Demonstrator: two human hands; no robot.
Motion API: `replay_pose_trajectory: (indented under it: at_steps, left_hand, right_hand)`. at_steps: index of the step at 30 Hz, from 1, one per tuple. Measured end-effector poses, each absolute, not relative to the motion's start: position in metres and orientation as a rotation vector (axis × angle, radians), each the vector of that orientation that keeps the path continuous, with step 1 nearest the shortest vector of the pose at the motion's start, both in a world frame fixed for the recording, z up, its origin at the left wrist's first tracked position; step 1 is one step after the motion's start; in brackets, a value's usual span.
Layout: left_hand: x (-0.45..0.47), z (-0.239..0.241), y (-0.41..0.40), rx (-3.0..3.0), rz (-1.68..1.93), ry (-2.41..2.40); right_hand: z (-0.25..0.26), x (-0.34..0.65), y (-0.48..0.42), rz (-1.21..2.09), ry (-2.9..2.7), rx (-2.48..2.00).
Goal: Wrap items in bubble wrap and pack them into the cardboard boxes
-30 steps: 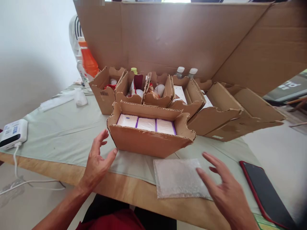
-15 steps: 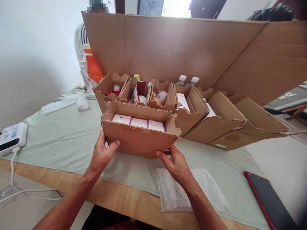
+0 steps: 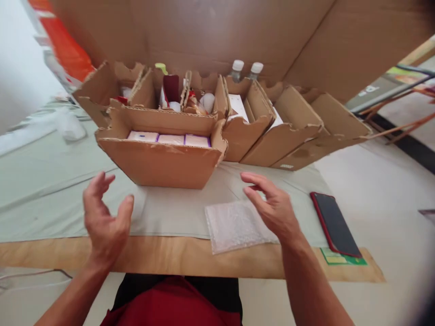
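Observation:
A brown cardboard tray [image 3: 159, 163] stands on the pale green cloth in front of me, with three white packs with purple edges [image 3: 169, 138] inside. My left hand [image 3: 105, 219] hovers open below the tray's left corner, fingers apart, holding nothing. Over a sheet of bubble wrap [image 3: 234, 225], my right hand [image 3: 272, 206] is also open and empty, a little right of the tray. Neither hand touches the tray.
Behind the tray stands a row of cardboard trays [image 3: 251, 122] with small goods and two capped bottles [image 3: 246, 70], backed by a tall cardboard sheet [image 3: 217, 31]. An orange bottle [image 3: 68, 50] is at the far left. A red-edged phone [image 3: 335, 224] lies right, near the table's wooden edge [image 3: 170, 260].
Both hands held the tray's front corners half a second ago and have now let go and drawn back. The view has dipped and moved closer to the table.

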State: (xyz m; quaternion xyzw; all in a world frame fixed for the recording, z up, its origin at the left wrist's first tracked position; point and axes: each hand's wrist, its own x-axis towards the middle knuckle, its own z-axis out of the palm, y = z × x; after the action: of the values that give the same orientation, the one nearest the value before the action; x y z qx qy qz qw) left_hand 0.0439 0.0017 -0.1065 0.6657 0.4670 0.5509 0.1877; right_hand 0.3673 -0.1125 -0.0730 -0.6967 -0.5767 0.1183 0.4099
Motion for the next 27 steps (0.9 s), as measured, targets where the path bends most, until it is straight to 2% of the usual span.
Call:
replay_pose_trajectory:
  at_steps: [5, 8, 14, 20, 24, 27]
  left_hand:
    - [0.065, -0.109, -0.060, 2.353, 0.892, 0.779]
    - [0.101, -0.118, -0.065, 2.421, 0.692, 0.617]
    - [0.161, -0.134, -0.051, 2.445, 0.625, 0.460]
    - [0.158, -0.107, -0.043, 1.770, 0.511, 0.728]
    - [0.169, -0.106, -0.030, 1.514, 0.494, 0.930]
    - [0.175, -0.115, -0.029, 1.611, 0.455, 0.988]
  right_hand:
    - [-0.083, 0.399, -0.195, 0.248, -1.857, -1.921]
    - [-0.101, 0.405, -0.219, 0.148, -2.038, -2.065]
    - [-0.121, 0.415, -0.218, 0.053, -1.873, -2.116]
    - [-0.092, 0.406, -0.225, 0.262, -1.491, -1.957]
    - [-0.077, 0.389, -0.234, 0.037, -1.135, -1.886]
    - [-0.076, 0.373, -0.235, -0.113, -1.215, -1.807]
